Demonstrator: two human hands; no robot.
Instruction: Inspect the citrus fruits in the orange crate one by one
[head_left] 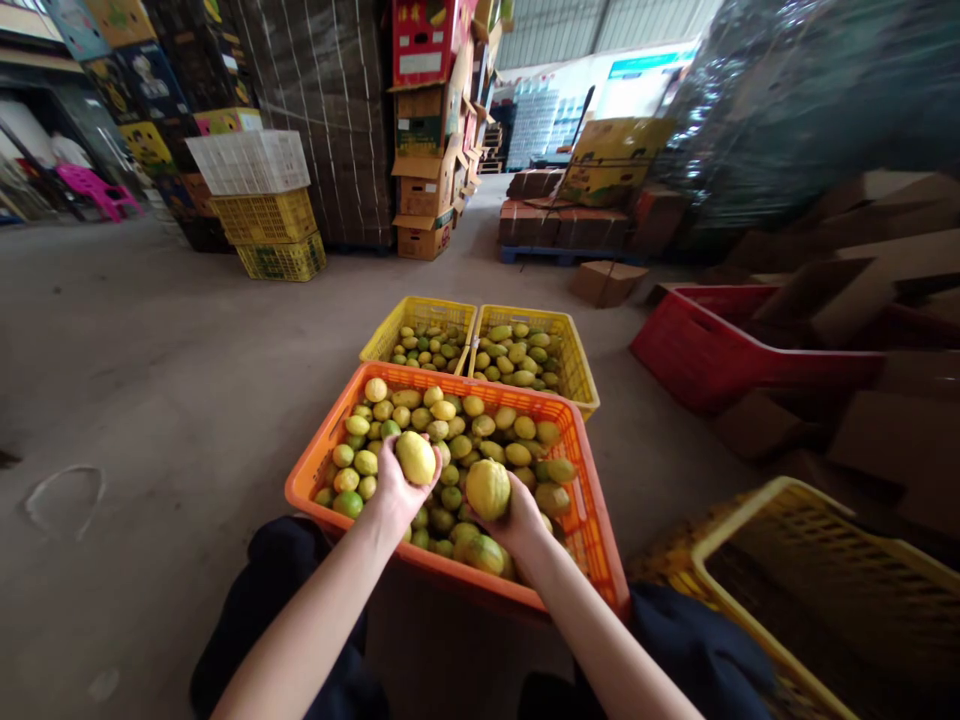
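Over an orange crate (600, 535) full of yellow and green lemons (442, 410), I hold one fruit in each hand. My left hand (397, 490) is closed round a smooth yellow lemon (415, 458), its fingers under and beside the fruit. In my right hand (521, 520) sits a larger, ribbed yellow-green lemon (488, 489), gripped from its right side. The two fruits are apart, with a small gap between them. Greener fruits (349, 503) lie near the crate's left front corner.
Two yellow crates (581, 370) of lemons touch the orange crate's far side. To the right stand a yellow basket (780, 500) and a red crate (682, 350) among cardboard boxes (900, 430). Stacked crates (274, 215) and a loaded pallet (555, 253) stand further back.
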